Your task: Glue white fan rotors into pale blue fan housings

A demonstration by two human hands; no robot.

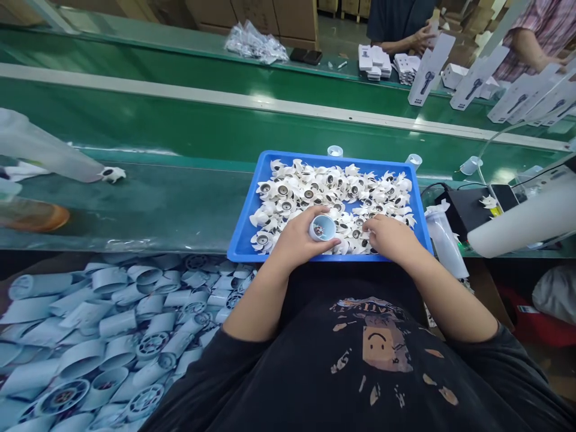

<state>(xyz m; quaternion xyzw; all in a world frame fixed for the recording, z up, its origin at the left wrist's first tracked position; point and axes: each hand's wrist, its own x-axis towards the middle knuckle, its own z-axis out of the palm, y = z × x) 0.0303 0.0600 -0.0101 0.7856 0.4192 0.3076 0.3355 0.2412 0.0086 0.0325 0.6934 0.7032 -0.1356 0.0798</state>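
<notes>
A blue tray [245,222] sits at the near edge of the green conveyor belt, filled with several small white fan impellers [315,186]. My left hand [299,240] is closed round a short white tube housing [323,228], its open end facing up at me. My right hand [391,237] rests on the impellers at the tray's near right corner, fingers curled down into the pile; what they pinch is hidden.
A bin of several white tube housings [103,336] lies at lower left. Green conveyor belt [180,126] runs across. A lone impeller [112,174] lies left on it. A black device [468,207] and white lamp arm [522,222] stand right. Other people's hands handle white boxes [429,69] at the back.
</notes>
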